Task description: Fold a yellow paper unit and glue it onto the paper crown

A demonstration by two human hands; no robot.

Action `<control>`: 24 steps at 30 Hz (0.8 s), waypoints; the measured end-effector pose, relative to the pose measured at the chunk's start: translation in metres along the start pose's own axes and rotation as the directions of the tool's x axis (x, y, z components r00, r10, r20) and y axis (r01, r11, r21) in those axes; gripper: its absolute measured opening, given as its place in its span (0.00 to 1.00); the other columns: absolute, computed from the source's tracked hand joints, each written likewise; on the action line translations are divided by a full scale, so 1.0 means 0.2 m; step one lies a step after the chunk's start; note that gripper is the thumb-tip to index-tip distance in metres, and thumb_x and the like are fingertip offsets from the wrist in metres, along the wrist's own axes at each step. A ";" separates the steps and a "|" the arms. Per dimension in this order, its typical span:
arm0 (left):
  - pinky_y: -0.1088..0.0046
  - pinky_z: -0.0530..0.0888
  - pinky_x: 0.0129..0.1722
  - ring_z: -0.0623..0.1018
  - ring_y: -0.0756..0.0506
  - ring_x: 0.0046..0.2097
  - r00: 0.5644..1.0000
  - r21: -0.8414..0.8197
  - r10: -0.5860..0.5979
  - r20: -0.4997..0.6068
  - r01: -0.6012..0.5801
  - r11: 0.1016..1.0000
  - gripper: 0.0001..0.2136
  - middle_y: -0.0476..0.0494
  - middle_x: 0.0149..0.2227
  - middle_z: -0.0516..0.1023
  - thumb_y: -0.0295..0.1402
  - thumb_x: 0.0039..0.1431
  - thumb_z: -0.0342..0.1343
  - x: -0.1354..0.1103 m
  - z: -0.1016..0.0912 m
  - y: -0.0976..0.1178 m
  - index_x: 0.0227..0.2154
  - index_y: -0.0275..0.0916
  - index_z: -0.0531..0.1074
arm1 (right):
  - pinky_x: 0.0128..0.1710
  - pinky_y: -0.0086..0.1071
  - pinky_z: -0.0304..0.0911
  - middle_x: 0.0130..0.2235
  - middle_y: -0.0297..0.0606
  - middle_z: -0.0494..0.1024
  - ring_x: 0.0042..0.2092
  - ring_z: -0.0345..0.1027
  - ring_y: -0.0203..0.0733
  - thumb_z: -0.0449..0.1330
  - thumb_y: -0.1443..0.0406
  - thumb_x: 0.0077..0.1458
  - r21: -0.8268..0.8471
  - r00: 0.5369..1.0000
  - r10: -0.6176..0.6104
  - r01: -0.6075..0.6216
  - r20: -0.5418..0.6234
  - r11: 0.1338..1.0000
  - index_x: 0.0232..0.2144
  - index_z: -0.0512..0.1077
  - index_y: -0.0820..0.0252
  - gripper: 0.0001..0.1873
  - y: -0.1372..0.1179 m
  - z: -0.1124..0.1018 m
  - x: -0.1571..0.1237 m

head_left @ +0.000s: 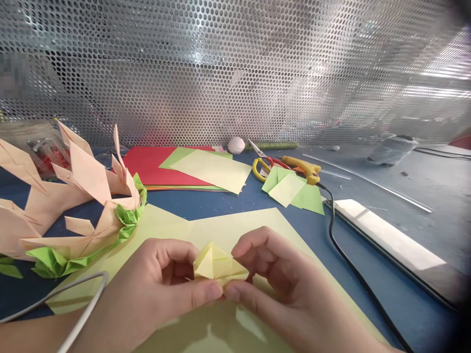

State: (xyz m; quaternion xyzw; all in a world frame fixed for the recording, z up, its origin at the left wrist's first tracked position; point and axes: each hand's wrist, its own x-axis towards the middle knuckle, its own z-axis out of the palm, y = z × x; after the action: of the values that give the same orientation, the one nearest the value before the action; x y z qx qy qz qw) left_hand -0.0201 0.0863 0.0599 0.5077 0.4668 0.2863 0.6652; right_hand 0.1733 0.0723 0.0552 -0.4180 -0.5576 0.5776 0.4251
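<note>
Between the fingertips of both hands sits a small folded piece of pale yellow paper, a pointed, layered shape held just above the table; the left hand pinches its left edge with thumb below and curled fingers behind, and the right hand pinches its right edge the same way, the two thumb tips almost touching under the fold. Directly beneath the fingers lies a large flat sheet of pale yellow paper on the dark blue table top. Left of the fingers a thin white cable loops over the sheet's corner, and beyond it stands a spiky peach paper flower with crumpled green paper leaves. Right of the fingers a black cord runs away across the table. Farther off from the fingers, to the right, rest small folded green and yellow paper squares, touching yellow-handled scissors and a yellow glue gun; straight beyond the fingers lies a stack of red, green and yellow paper sheets, then a small white ball against the perforated metal wall
</note>
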 end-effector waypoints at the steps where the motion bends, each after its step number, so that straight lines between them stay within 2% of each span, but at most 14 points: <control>1: 0.75 0.67 0.30 0.71 0.49 0.30 1.000 0.023 0.015 -0.010 -0.015 1.000 0.12 0.50 0.26 0.75 0.42 0.50 0.67 0.00 0.00 0.00 0.25 0.38 0.76 | 0.35 0.30 0.67 0.32 0.30 0.73 0.34 0.69 0.38 0.66 0.66 0.52 -0.004 1.000 0.001 -0.001 0.009 1.000 0.36 0.69 0.51 0.10 0.00 0.00 0.00; 3: 0.76 0.68 0.30 0.72 0.48 0.31 0.999 0.063 0.028 -0.038 -0.026 0.998 0.11 0.50 0.27 0.77 0.42 0.51 0.67 0.00 0.00 0.01 0.26 0.39 0.78 | 0.37 0.31 0.68 0.35 0.33 0.75 0.37 0.71 0.39 0.66 0.64 0.54 -0.013 0.998 0.017 -0.016 0.054 1.000 0.38 0.71 0.52 0.09 0.00 -0.01 0.00; 6: 0.77 0.68 0.30 0.74 0.48 0.32 0.999 0.077 0.016 -0.037 -0.013 0.997 0.11 0.50 0.28 0.78 0.42 0.50 0.68 0.01 0.01 0.01 0.28 0.40 0.80 | 0.35 0.28 0.67 0.33 0.34 0.78 0.35 0.70 0.39 0.68 0.59 0.55 -0.028 0.990 0.069 -0.066 0.120 0.997 0.35 0.75 0.55 0.09 -0.01 -0.02 0.01; 12: 0.76 0.68 0.28 0.74 0.47 0.30 0.999 0.067 -0.010 -0.045 0.013 0.998 0.14 0.48 0.26 0.78 0.45 0.48 0.68 0.01 0.01 0.02 0.25 0.38 0.79 | 0.26 0.19 0.60 0.27 0.28 0.77 0.29 0.67 0.31 0.72 0.61 0.51 0.057 0.980 0.174 -0.180 0.092 0.982 0.27 0.75 0.57 0.10 -0.02 -0.02 0.01; 15: 0.78 0.68 0.28 0.74 0.48 0.30 0.999 0.073 0.000 -0.049 0.003 0.997 0.14 0.49 0.27 0.79 0.46 0.48 0.69 0.01 0.01 0.02 0.27 0.39 0.81 | 0.27 0.18 0.61 0.27 0.27 0.78 0.29 0.68 0.30 0.71 0.63 0.52 0.054 0.982 0.173 -0.177 0.074 0.983 0.25 0.76 0.56 0.08 -0.02 -0.01 0.01; 20: 0.80 0.68 0.28 0.74 0.50 0.29 0.998 0.020 0.035 -0.042 -0.034 0.999 0.10 0.51 0.25 0.80 0.42 0.49 0.68 0.02 0.01 0.03 0.24 0.40 0.81 | 0.29 0.17 0.63 0.26 0.27 0.79 0.29 0.70 0.29 0.69 0.63 0.53 -0.005 0.983 0.178 -0.178 0.035 0.984 0.25 0.78 0.56 0.07 -0.03 -0.01 0.02; 24: 0.78 0.69 0.29 0.75 0.48 0.30 0.999 0.099 0.043 -0.034 -0.040 0.994 0.12 0.48 0.26 0.81 0.44 0.51 0.65 0.02 0.01 0.03 0.24 0.39 0.80 | 0.29 0.17 0.64 0.25 0.28 0.80 0.29 0.70 0.29 0.68 0.62 0.54 -0.042 0.983 0.178 -0.177 0.036 0.983 0.25 0.80 0.55 0.07 -0.03 -0.01 0.01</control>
State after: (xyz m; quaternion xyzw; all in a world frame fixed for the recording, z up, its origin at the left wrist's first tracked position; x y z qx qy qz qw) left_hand -0.0157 0.0912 0.0636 0.5442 0.4815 0.2856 0.6248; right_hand 0.1743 0.0750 0.0617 -0.4627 -0.5376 0.6104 0.3526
